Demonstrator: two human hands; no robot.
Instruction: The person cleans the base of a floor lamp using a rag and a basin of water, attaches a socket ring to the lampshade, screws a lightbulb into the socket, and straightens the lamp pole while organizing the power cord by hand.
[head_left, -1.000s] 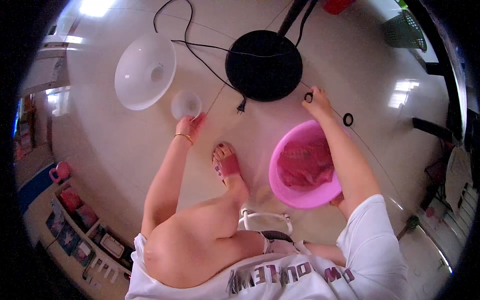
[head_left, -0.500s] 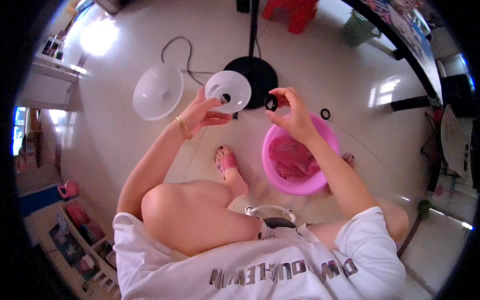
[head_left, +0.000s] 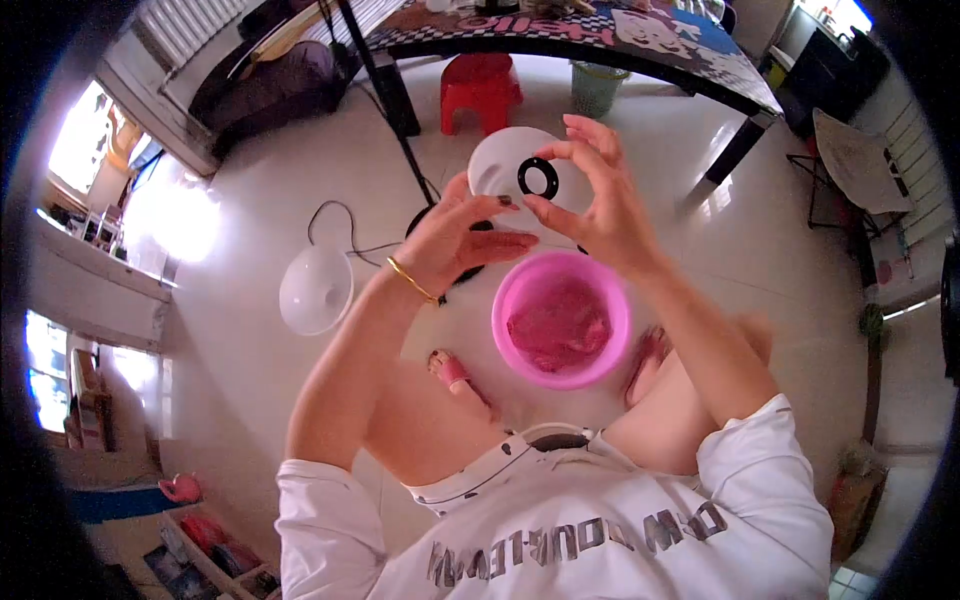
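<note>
My left hand is closed on a white lampshade, thumb and fingers at its near edge. The shade is raised, its bowl facing up toward me. Between the thumb and fingertips of my right hand is a black ring, held upright in front of the shade. Whether ring and shade touch, I cannot tell. Another white lampshade lies on the floor to the left. Behind my left hand rises the black pole of a lamp stand, its round base partly hidden.
A pink basin with wet reddish cloth stands between my feet. Beyond are a red stool, a green basket and a table with a patterned cover. A cord lies on the floor; a folding chair stands right.
My view has tilted up, showing more of the table. My right hand has brought the black ring leftward, close to the lampshade. The left hand still holds the shade.
</note>
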